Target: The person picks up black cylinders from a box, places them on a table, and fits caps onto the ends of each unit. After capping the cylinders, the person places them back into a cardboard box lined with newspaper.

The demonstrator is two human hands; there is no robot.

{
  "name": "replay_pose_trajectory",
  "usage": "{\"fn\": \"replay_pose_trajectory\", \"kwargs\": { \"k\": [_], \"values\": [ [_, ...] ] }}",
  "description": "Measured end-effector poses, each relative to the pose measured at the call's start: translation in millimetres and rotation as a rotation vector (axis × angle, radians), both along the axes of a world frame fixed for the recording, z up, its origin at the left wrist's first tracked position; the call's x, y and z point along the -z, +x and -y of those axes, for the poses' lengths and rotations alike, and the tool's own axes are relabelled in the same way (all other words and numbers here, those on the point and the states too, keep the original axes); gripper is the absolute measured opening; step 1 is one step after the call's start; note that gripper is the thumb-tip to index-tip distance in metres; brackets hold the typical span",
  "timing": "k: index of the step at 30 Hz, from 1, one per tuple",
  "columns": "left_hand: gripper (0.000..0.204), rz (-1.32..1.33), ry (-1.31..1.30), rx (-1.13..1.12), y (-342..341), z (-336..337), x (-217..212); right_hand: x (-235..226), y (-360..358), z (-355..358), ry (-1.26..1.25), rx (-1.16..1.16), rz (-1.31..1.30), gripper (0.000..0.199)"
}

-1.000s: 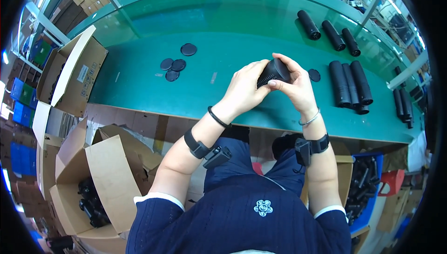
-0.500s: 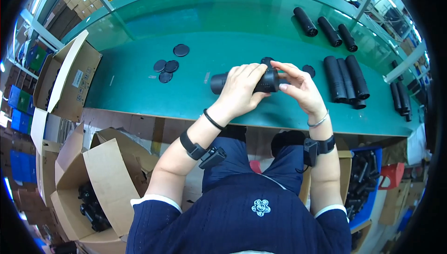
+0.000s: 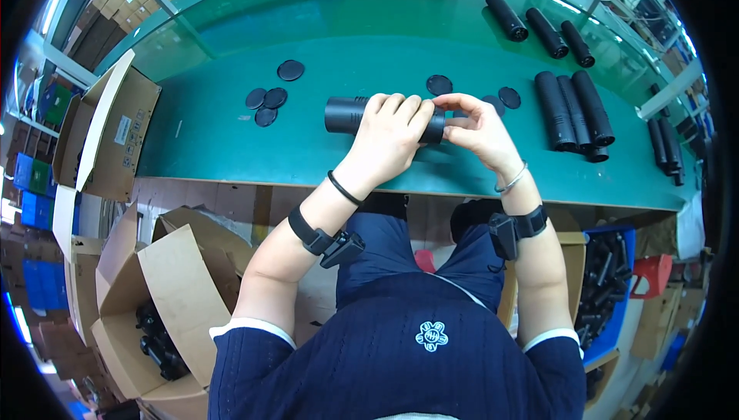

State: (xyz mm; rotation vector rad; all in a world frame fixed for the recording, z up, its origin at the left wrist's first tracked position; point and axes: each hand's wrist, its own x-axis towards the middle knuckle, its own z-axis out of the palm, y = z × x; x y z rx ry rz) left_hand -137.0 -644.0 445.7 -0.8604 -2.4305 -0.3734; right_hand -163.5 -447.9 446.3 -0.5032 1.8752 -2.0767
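Note:
A black cylindrical tube (image 3: 345, 115) lies sideways above the green table. My left hand (image 3: 391, 133) wraps over its middle from above. At the tube's right end, the thumb and forefinger of my right hand (image 3: 481, 132) grip the rim; whether a cap sits there is hidden by the fingers. Just beyond the tube rests a thin black round disc (image 3: 439, 85). Close to my right hand are two more, one disc (image 3: 509, 97) in full view and another disc (image 3: 495, 104) partly behind the fingers. Several similar discs (image 3: 291, 70) are grouped at the left.
Black tubes lie in a group (image 3: 556, 116) at the right, with others (image 3: 505, 16) farther back and more (image 3: 668, 150) near the right edge. A cardboard box (image 3: 115, 135) stands at the table's left end. Below are an open carton (image 3: 181, 297) and a blue bin (image 3: 623, 297) holding black parts.
The tube and my left hand have shifted a little to the left. My right hand stays at the tube's right end, its fingers more bent, and a disc beside it has come into view.

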Motion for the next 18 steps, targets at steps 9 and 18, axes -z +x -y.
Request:
{"fn": "replay_pose_trajectory", "kwargs": {
  "k": [9, 18],
  "values": [
    [0.058, -0.069, -0.046, -0.007, -6.8, -10.1, 13.1, 38.0, -13.3, 2.3, 0.216, 0.350, -0.307, 0.029],
    [0.060, 0.299, 0.725, -0.003, -22.6, 21.0, -7.8, 26.9, -59.8, -101.8, 0.739, 0.423, -0.245, 0.022]
  ]
}}
